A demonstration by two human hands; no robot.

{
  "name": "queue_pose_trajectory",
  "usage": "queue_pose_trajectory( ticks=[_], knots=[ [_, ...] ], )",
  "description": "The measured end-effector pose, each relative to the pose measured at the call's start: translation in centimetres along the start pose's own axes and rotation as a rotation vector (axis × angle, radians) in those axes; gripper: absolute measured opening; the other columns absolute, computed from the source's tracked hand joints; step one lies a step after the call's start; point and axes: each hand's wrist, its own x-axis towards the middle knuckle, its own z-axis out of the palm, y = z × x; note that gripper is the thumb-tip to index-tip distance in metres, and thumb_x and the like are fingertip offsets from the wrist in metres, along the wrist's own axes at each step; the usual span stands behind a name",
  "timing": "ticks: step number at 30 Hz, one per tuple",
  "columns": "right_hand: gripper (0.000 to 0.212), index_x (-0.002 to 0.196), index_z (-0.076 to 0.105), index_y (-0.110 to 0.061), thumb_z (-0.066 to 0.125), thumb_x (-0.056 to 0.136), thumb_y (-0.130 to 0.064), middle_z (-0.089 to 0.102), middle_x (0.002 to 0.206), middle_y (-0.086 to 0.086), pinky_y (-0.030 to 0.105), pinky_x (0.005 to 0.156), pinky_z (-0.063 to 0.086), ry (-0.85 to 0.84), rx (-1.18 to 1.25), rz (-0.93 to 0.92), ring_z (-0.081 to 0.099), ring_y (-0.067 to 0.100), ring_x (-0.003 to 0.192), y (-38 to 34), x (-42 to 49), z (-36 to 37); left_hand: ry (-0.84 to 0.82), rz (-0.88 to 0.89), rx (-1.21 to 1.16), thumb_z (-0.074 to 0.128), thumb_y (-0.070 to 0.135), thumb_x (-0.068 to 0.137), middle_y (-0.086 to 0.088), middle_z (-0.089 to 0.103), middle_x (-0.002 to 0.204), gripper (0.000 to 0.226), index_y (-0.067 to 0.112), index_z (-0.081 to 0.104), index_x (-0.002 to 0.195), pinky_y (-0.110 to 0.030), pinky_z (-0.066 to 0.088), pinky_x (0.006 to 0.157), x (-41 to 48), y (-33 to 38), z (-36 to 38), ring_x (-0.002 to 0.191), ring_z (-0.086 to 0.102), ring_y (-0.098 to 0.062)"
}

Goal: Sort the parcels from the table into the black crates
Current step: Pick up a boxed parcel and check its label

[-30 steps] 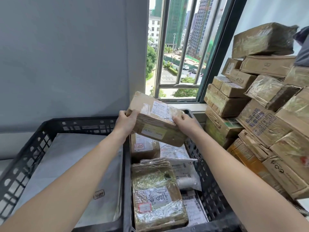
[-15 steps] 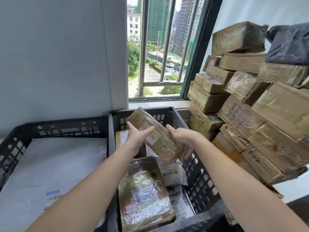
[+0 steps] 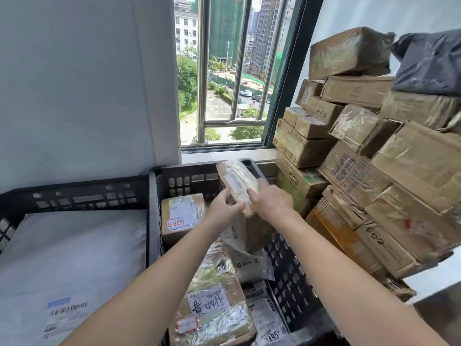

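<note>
Both my hands hold one taped brown parcel (image 3: 237, 182), tilted on end over the far right corner of the right black crate (image 3: 189, 174). My left hand (image 3: 223, 211) grips its lower left edge and my right hand (image 3: 270, 204) grips its lower right side. Its lower part reaches down among the parcels inside the crate. That crate holds a small box with a red-edged sticker (image 3: 182, 216), a taped box with a handwritten label (image 3: 212, 303) and white mailers (image 3: 252, 265). The left black crate (image 3: 74, 193) holds a large white mailer bag (image 3: 72, 258).
A tall heap of brown cardboard parcels (image 3: 369, 176) rises at the right, leaning toward the right crate, with a dark bag (image 3: 429, 63) on top. A barred window (image 3: 229, 76) and its sill lie behind the crates. A grey wall stands at the left.
The parcel has turned from flat to standing on end and has gone down and right into the far corner of the right crate, both hands moving with it.
</note>
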Motion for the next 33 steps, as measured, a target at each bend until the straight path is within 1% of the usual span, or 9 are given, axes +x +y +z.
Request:
queue_pose_trajectory(
  ticks=[2, 6, 9, 12, 14, 17, 23, 27, 33],
  knots=[
    [0.051, 0.139, 0.040, -0.025, 0.034, 0.099, -0.055, 0.048, 0.133, 0.013, 0.044, 0.087, 0.045, -0.018, -0.009, -0.095, 0.048, 0.033, 0.119, -0.1, -0.2, 1.3, -0.040, -0.031, 0.171, 0.066, 0.021, 0.090, 0.005, 0.046, 0.146, 0.072, 0.017, 0.032, 0.154, -0.035, 0.047, 0.102, 0.0, -0.7, 0.4, 0.127, 0.052, -0.017],
    [0.055, 0.137, 0.046, -0.020, 0.038, 0.096, -0.057, 0.045, 0.136, 0.012, 0.043, 0.098, 0.041, 0.031, -0.014, -0.198, 0.042, 0.031, 0.125, 0.5, 0.2, 2.1, -0.116, -0.031, 0.220, 0.054, 0.007, 0.090, 0.003, 0.042, 0.153, 0.071, 0.027, 0.030, 0.154, -0.013, 0.045, 0.076, 0.1, -1.5, -0.2, 0.107, 0.054, -0.002],
    [0.071, 0.143, 0.041, -0.014, 0.041, 0.092, -0.063, 0.041, 0.142, 0.014, 0.043, 0.108, 0.034, -0.005, -0.051, -0.247, 0.035, 0.030, 0.132, 0.5, 0.9, 2.3, -0.159, -0.035, 0.297, 0.048, 0.002, 0.089, 0.002, 0.042, 0.153, 0.069, 0.026, 0.032, 0.153, -0.017, 0.045, 0.080, 0.5, -1.7, -0.6, 0.119, 0.056, -0.009],
    [0.073, 0.144, 0.036, -0.009, 0.043, 0.092, -0.059, 0.038, 0.144, 0.016, 0.043, 0.107, 0.035, -0.061, -0.078, -0.219, 0.033, 0.031, 0.132, 0.1, 0.8, 3.6, -0.160, -0.023, 0.519, 0.044, 0.009, 0.090, 0.001, 0.045, 0.150, 0.068, 0.027, 0.030, 0.154, -0.020, 0.045, 0.070, 0.5, -1.9, -0.5, 0.097, 0.063, -0.011],
    [0.069, 0.141, 0.038, -0.007, 0.043, 0.092, -0.056, 0.040, 0.142, 0.017, 0.042, 0.103, 0.038, -0.063, -0.102, -0.213, 0.036, 0.031, 0.128, 0.0, 0.5, 4.5, -0.156, -0.018, 0.645, 0.046, 0.013, 0.092, -0.003, 0.035, 0.157, 0.069, 0.023, 0.023, 0.156, -0.029, 0.047, 0.091, 0.6, -2.4, -0.4, 0.125, 0.053, -0.023],
    [0.071, 0.141, 0.037, -0.006, 0.044, 0.092, -0.058, 0.041, 0.141, 0.018, 0.043, 0.100, 0.039, -0.087, -0.151, -0.208, 0.039, 0.032, 0.126, -0.2, 0.7, 4.5, -0.153, -0.011, 0.822, 0.049, 0.024, 0.097, -0.009, 0.025, 0.160, 0.068, 0.018, 0.017, 0.157, -0.043, 0.031, 0.115, 0.3, -3.0, -0.9, 0.145, 0.028, -0.027],
    [0.084, 0.152, 0.023, -0.014, 0.045, 0.090, -0.067, 0.026, 0.155, 0.017, 0.045, 0.108, 0.034, -0.115, -0.092, -0.229, 0.030, 0.033, 0.139, -1.1, 1.0, 2.7, -0.023, 0.011, 1.297, 0.043, 0.057, 0.097, -0.010, 0.003, 0.164, 0.076, 0.027, 0.007, 0.157, -0.057, 0.016, 0.118, 0.2, -1.0, -2.9, 0.151, -0.007, -0.033],
    [0.082, 0.156, 0.016, -0.021, 0.041, 0.092, -0.067, 0.016, 0.162, 0.011, 0.045, 0.114, 0.028, -0.092, -0.080, -0.280, 0.020, 0.030, 0.146, -0.8, 0.3, 1.9, 0.025, -0.033, 1.461, 0.040, 0.069, 0.092, -0.010, -0.001, 0.165, 0.084, 0.030, 0.005, 0.157, -0.060, 0.011, 0.117, 0.0, 0.5, -4.5, 0.151, -0.010, -0.035],
    [0.079, 0.155, 0.020, -0.023, 0.042, 0.093, -0.066, 0.022, 0.161, 0.008, 0.045, 0.113, 0.028, -0.047, -0.011, -0.325, 0.022, 0.028, 0.146, -1.7, -0.3, 0.7, 0.113, -0.055, 1.519, 0.035, 0.071, 0.092, -0.009, -0.005, 0.165, 0.084, 0.030, 0.003, 0.157, -0.061, 0.006, 0.118, -1.8, 1.9, -5.7, 0.150, -0.014, -0.035]
  ],
)
